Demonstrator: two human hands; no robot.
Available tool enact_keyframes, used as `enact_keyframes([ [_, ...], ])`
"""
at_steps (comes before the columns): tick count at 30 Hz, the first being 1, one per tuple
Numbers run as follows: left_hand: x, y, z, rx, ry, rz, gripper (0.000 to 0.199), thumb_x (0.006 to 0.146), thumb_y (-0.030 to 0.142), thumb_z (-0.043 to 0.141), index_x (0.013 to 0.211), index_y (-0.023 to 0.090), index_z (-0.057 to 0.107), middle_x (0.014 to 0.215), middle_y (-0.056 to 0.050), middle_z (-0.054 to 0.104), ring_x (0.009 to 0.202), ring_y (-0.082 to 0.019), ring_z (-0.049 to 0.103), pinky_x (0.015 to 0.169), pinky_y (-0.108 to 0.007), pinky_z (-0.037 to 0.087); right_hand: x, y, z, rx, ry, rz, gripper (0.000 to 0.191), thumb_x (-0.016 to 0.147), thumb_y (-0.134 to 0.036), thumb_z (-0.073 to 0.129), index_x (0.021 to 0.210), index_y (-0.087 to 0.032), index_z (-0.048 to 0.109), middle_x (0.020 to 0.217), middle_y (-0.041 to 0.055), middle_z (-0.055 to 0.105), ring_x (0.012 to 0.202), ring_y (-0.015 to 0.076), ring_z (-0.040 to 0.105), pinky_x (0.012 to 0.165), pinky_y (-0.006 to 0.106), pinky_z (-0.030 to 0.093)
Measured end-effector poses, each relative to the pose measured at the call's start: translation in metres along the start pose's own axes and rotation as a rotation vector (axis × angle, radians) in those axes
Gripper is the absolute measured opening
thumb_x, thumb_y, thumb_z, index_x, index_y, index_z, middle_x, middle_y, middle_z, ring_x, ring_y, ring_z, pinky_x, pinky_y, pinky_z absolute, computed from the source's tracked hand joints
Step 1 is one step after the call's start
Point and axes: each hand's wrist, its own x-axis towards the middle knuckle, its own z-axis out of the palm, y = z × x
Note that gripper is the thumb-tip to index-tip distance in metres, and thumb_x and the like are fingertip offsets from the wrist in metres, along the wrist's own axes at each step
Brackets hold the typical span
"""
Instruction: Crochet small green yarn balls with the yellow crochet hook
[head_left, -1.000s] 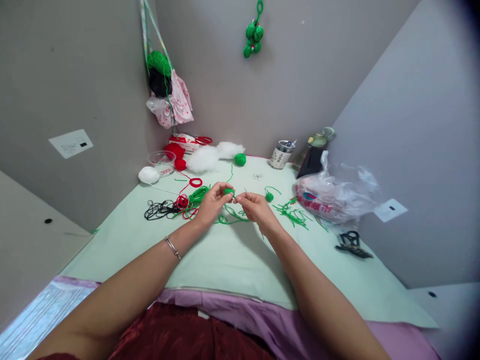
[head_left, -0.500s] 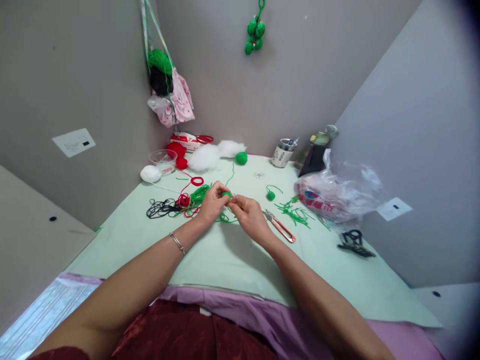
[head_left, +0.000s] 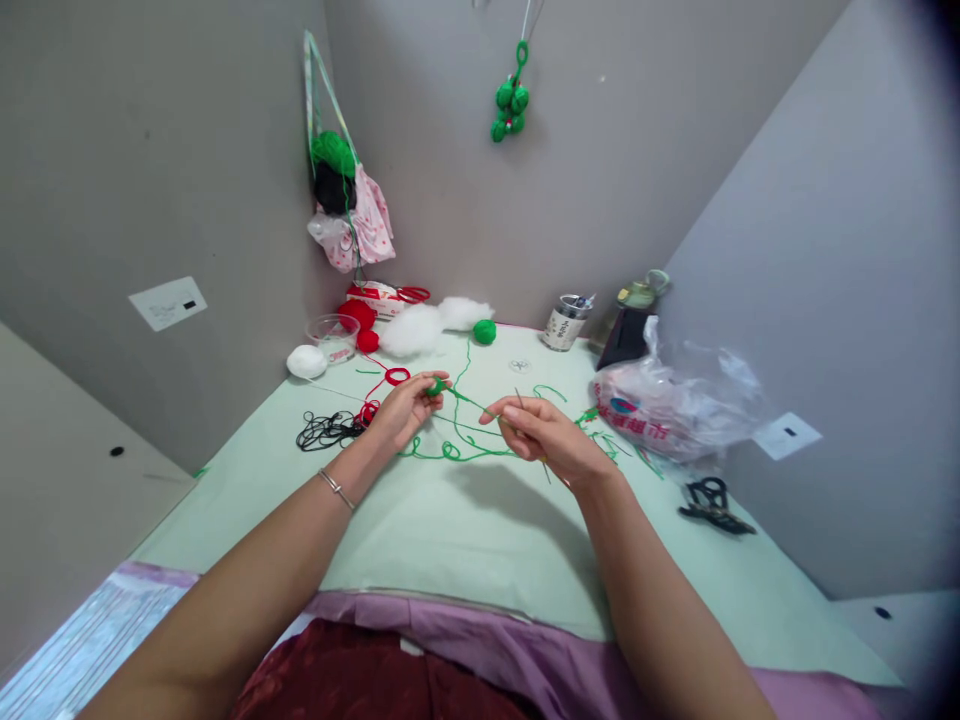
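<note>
My left hand is closed round a small green yarn piece, which shows at its fingertips. A green strand stretches from that piece to my right hand. The fingers of my right hand are closed on a thin crochet hook, whose ends stick out above and below the hand. Loose loops of green yarn lie on the table between and below the hands. Red yarn and tangled black yarn are beside my left hand.
Behind the hands are white stuffing, a green ball and a pen tin. A plastic bag and a black hair clip lie to the right. A clear bowl stands back left.
My hands have moved apart, the right one going right and the left one slightly left. The green strand is now drawn out between them, and the hook shows in my right hand.
</note>
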Motion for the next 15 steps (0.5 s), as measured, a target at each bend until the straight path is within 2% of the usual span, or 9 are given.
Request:
enact_keyframes([
  [7,-0.001,-0.004,0.003,-0.061,0.000,-0.074,0.037,0.099,0.036,0.067,0.131,0.017,0.064,0.130,-0.012,0.067,0.108,-0.025,0.069,0.091,-0.046,0.061,-0.001,0.002,-0.010,0.110,0.078,-0.059,0.034,0.089,-0.048,0.072,0.099,-0.016,0.073,0.048,-0.0090,0.045,0.044,0.0066,0.021,0.046,0.025,0.011],
  [12,0.002,-0.002,-0.004,-0.041,0.095,-0.065,0.039,0.099,0.036,0.067,0.133,0.017,0.063,0.133,-0.012,0.066,0.111,-0.027,0.068,0.093,-0.048,0.060,-0.011,-0.001,-0.013,0.163,0.104,-0.125,0.032,0.080,-0.050,0.078,0.086,-0.020,0.069,0.042,-0.0128,0.032,0.041,0.0060,0.019,0.046,0.024,0.015],
  [15,0.006,0.001,-0.010,-0.043,0.135,-0.057,0.039,0.099,0.036,0.067,0.134,0.017,0.063,0.134,-0.012,0.065,0.112,-0.027,0.068,0.093,-0.048,0.060,-0.017,-0.007,-0.016,0.160,0.106,-0.141,0.033,0.077,-0.051,0.080,0.082,-0.020,0.069,0.040,-0.0121,0.034,0.039,0.0053,0.019,0.045,0.024,0.015],
])
